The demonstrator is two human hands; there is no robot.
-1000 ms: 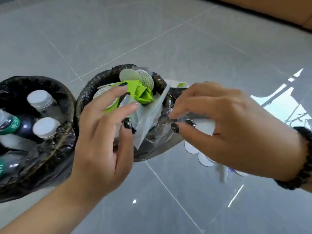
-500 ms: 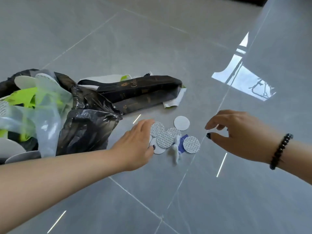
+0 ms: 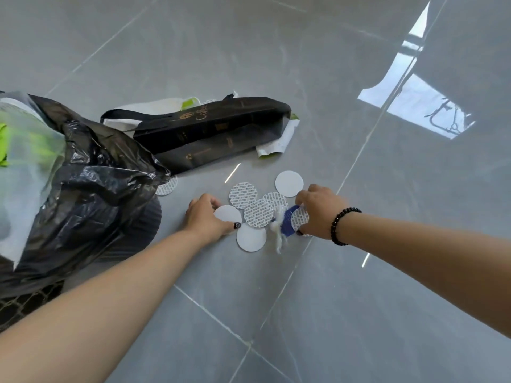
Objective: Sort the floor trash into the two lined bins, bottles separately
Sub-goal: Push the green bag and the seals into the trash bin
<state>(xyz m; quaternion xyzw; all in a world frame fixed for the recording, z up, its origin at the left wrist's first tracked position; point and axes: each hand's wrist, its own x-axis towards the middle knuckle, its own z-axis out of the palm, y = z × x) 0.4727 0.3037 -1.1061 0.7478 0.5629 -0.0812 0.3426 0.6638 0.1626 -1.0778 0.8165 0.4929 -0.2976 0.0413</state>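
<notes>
Both hands are down on the floor (image 3: pixel 304 92) at the disc cluster. My left hand (image 3: pixel 204 217) has thumb and fingers curled round the edge of a plain white disc (image 3: pixel 227 214); the fingertips go under or behind it, so I cannot tell whether the disc is lifted or flat on the tile. My right hand (image 3: pixel 320 210) is curled over the right end of the cluster, pinching a printed disc (image 3: pixel 299 221) that overlaps a blue scrap (image 3: pixel 287 226). Its fingertips are hidden by the knuckles; I cannot tell whether the scrap is also gripped. A bead bracelet (image 3: pixel 343 226) sits on that wrist.

Between the hands: two printed discs (image 3: pixel 243 195) overlapping each other, a plain one (image 3: pixel 289 183) on the far side, another plain one (image 3: pixel 251 237) on the near side, and a blurred white wisp (image 3: pixel 278 233), material unclear. One more printed disc (image 3: pixel 166 187) is half hidden under the bin liner.

The lined bin (image 3: pixel 91 189) is at left, cut off by the frame edge; clear film and green scraps (image 3: pixel 4 145) show in its mouth. Only one bin is in view. Far of it lies a black coffee bag (image 3: pixel 215 131) on its side, covering white and green wrappers (image 3: pixel 276 142).
</notes>
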